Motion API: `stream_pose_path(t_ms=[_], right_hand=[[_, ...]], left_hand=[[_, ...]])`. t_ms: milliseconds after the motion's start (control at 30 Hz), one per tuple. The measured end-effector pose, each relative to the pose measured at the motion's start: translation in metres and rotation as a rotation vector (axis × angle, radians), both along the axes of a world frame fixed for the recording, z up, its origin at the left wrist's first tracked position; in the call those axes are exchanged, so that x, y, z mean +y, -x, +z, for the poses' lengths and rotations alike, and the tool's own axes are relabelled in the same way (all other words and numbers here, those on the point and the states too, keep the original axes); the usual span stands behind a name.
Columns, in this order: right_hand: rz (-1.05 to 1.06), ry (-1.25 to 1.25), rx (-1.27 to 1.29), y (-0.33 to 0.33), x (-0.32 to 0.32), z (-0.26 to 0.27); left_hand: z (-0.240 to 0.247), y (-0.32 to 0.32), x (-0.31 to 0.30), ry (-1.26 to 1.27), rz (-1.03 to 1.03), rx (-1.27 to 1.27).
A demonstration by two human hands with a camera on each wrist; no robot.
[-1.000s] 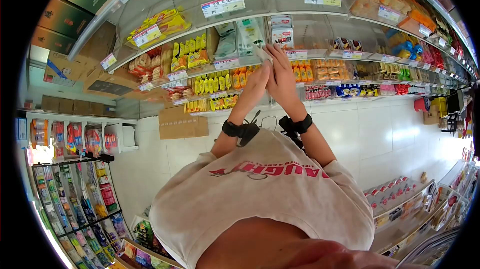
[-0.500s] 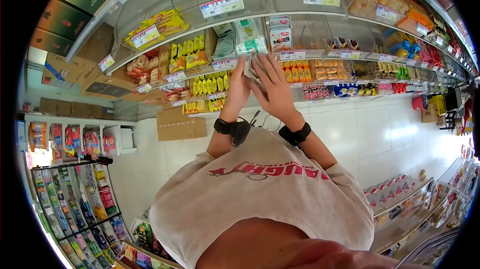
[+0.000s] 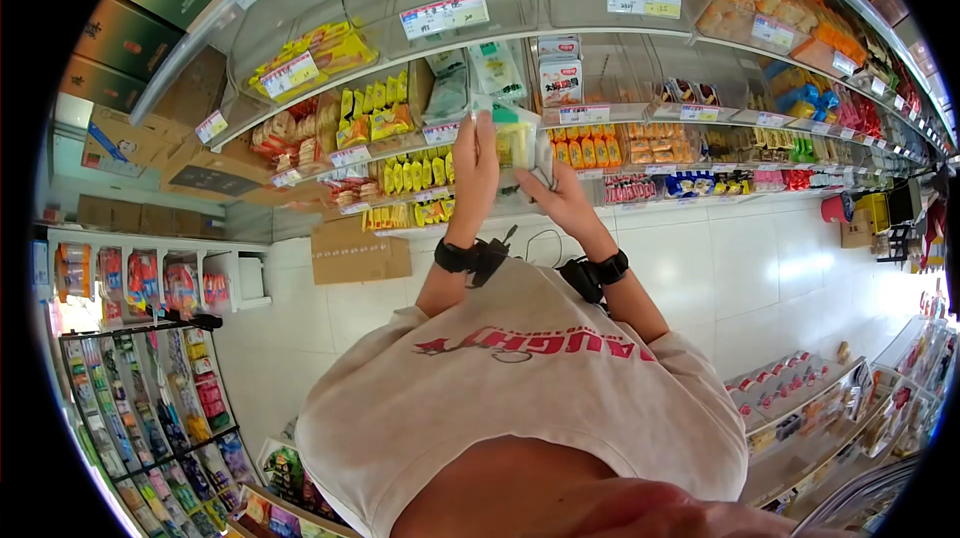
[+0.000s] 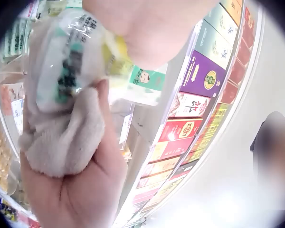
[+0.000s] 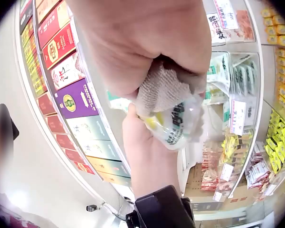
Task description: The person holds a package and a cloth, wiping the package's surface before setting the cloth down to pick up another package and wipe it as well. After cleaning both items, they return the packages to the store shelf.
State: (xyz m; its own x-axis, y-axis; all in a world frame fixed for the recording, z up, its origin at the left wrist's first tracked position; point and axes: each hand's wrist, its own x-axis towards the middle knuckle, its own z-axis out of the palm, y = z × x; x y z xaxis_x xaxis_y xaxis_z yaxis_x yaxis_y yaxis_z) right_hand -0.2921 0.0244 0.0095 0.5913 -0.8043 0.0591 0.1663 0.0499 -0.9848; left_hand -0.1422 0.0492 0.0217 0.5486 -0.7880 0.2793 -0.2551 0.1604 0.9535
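Observation:
In the head view my left hand [image 3: 478, 163] holds a clear plastic snack package [image 3: 515, 141], white and green with a yellow part, by its left side. Dark lettering on the package shows in the left wrist view, beside a green panel with a cartoon face [image 4: 145, 78]. My right hand [image 3: 560, 200] is at its lower right side. Bunched in that hand is a pale grey cloth [image 5: 159, 92], pressed against the plastic in the right wrist view. The left hand's thumb [image 5: 131, 123] points up beside the package; its other fingers are partly hidden.
Shelves with clear bins face me. Similar green-and-white packages [image 3: 497, 68] lie behind the hands, beside white boxes [image 3: 561, 83]. Yellow snack packs [image 3: 390, 103] stand to the left, and price tags [image 3: 584, 115] line the shelf edge. A cardboard box [image 3: 360, 250] sits on the floor.
The hands were close together over the package near the shelf. They have come lower and moved apart; the package now shows its yellow part, with the cloth at its right side.

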Motion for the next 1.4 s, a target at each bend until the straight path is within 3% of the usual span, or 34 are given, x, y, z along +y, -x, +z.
stream_pose_path(t_ms=[167, 333, 433, 467, 567, 600, 667, 700, 800, 900, 1000, 1100, 1200, 1300, 1400], right_hand=[[-0.036, 0.064, 0.071, 0.001, -0.004, -0.013], [-0.154, 0.127, 0.141, 0.009, -0.016, -0.019], [-0.409, -0.195, -0.063, 0.009, -0.023, -0.005], [-0.404, -0.296, -0.136, 0.011, -0.023, 0.003], [-0.27, 0.025, -0.129, 0.002, -0.013, 0.003], [-0.306, 0.076, -0.117, 0.002, -0.014, 0.001], [-0.372, 0.184, -0.095, 0.001, -0.021, -0.002], [-0.369, 0.205, -0.052, 0.003, -0.023, -0.001], [-0.383, 0.246, 0.061, 0.01, -0.024, -0.002], [-0.448, 0.279, 0.095, 0.011, -0.026, 0.002], [-0.476, 0.388, 0.086, 0.003, -0.025, 0.015], [-0.433, 0.587, 0.163, -0.005, -0.021, 0.003], [-0.34, 0.834, 0.279, -0.015, -0.006, 0.001], [-0.365, 0.95, 0.356, -0.027, 0.006, 0.001], [-0.408, 0.929, 0.354, -0.028, -0.004, 0.006]], left_hand=[[0.011, -0.004, 0.003, -0.036, -0.069, 0.192], [-0.003, -0.01, 0.0, -0.062, -0.11, 0.127], [0.009, -0.008, 0.008, -0.108, -0.12, 0.061], [0.012, -0.008, 0.009, -0.136, -0.134, 0.038], [-0.019, -0.002, 0.0, -0.068, -0.238, -0.104], [-0.008, 0.002, 0.003, -0.149, -0.231, -0.103], [-0.008, 0.008, 0.003, -0.12, -0.23, 0.053], [-0.007, 0.01, 0.002, -0.103, -0.224, 0.133], [-0.005, 0.002, 0.005, -0.217, -0.09, -0.104], [0.004, -0.002, 0.009, -0.193, -0.199, -0.148], [-0.003, 0.008, 0.002, 0.07, -0.242, -0.085], [-0.009, 0.012, 0.004, 0.072, -0.241, 0.022], [-0.002, 0.011, 0.012, -0.135, -0.31, 0.263], [0.006, 0.007, 0.012, -0.208, -0.227, 0.444], [0.013, 0.003, 0.013, -0.134, -0.287, 0.117]])
